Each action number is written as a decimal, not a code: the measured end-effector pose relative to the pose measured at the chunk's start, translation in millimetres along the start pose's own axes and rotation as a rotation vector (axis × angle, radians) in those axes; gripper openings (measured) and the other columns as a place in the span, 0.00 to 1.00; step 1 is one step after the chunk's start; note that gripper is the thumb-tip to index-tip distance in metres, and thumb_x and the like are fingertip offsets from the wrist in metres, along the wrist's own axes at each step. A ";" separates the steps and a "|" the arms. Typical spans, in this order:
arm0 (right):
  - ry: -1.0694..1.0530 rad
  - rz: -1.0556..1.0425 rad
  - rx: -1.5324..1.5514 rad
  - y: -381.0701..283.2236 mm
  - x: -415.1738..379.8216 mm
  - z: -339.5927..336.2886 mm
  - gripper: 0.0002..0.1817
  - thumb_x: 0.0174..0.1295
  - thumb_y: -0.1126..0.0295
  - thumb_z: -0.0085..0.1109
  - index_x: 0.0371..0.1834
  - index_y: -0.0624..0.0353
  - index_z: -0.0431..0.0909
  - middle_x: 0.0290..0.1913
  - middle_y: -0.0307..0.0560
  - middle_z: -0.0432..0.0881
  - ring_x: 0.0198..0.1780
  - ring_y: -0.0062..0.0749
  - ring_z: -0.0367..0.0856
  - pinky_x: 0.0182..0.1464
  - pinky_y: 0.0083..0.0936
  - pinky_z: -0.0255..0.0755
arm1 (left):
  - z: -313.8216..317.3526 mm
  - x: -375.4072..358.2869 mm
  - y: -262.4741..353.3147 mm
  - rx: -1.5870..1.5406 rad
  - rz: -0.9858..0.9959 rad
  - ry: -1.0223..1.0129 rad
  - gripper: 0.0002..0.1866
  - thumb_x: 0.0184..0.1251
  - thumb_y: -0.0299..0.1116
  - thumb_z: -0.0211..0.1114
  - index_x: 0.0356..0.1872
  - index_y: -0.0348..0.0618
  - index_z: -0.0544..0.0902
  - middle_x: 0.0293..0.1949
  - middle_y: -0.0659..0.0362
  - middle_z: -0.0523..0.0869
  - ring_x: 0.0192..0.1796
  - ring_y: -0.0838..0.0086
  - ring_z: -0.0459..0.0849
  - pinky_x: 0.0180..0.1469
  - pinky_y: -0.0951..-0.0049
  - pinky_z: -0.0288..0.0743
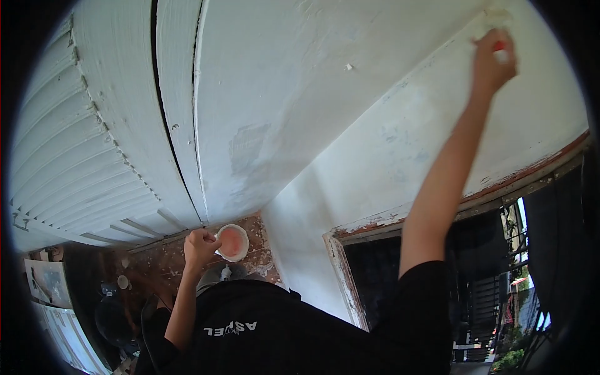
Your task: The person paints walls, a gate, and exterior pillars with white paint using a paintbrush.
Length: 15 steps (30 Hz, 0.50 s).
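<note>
High at the upper right, my right hand (494, 65) is closed around a small tool with a red-and-white handle (499, 47), held close to the pale wall (431, 131). Its working end is blurred against a cream-coloured patch, so I cannot make out its kind. Low in front of my body, my left hand (200, 249) is closed at the edge of a white bucket (246, 241). Pinkish residue shows inside the bucket, which my left fingers hold by its rim or handle; which one is hidden.
White louvred panels (81, 144) stand on the left, next to a wall with a grey patch (247, 147). A window opening with a peeling frame (340, 269) is at the lower right. The floor (169, 253) is speckled; a small white cup (123, 282) is at the lower left.
</note>
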State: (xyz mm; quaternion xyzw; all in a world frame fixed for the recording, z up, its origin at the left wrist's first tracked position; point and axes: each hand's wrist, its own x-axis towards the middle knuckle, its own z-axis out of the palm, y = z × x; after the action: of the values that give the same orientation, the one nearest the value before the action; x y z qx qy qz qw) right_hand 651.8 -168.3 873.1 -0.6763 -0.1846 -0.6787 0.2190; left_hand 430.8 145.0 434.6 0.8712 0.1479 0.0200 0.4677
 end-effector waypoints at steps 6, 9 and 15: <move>-0.256 -0.071 -0.491 -2.0 -302.6 -5.0 0.23 0.56 0.75 0.47 0.56 0.70 0.58 0.53 0.59 0.67 0.50 0.45 0.72 0.46 0.32 0.69 | -8.1 1.5 -13.4 -0.013 -0.056 0.010 0.09 0.34 0.32 0.65 0.16 0.37 0.79 0.15 0.56 0.78 0.20 0.74 0.78 0.26 0.77 0.71; -0.518 0.217 -0.240 -32.6 -424.5 -36.1 0.19 0.55 0.79 0.45 0.52 0.73 0.60 0.48 0.64 0.70 0.45 0.49 0.74 0.44 0.33 0.71 | -15.3 2.2 -13.3 -0.026 -0.073 0.013 0.09 0.33 0.32 0.65 0.16 0.37 0.79 0.15 0.56 0.78 0.19 0.74 0.78 0.26 0.77 0.71; -1.061 0.861 -0.117 -3.3 -420.5 -36.6 0.17 0.53 0.65 0.47 0.40 0.68 0.70 0.24 0.55 0.77 0.30 0.46 0.76 0.38 0.35 0.69 | -15.2 9.2 -14.6 0.006 -0.060 -0.013 0.10 0.33 0.33 0.65 0.16 0.36 0.79 0.16 0.55 0.78 0.21 0.70 0.79 0.26 0.74 0.71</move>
State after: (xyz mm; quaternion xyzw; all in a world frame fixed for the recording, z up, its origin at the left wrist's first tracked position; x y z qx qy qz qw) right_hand 614.8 -165.5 452.6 -0.9412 0.0554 -0.1167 0.3123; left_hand 433.5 167.4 430.2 0.8679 0.1712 0.0000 0.4663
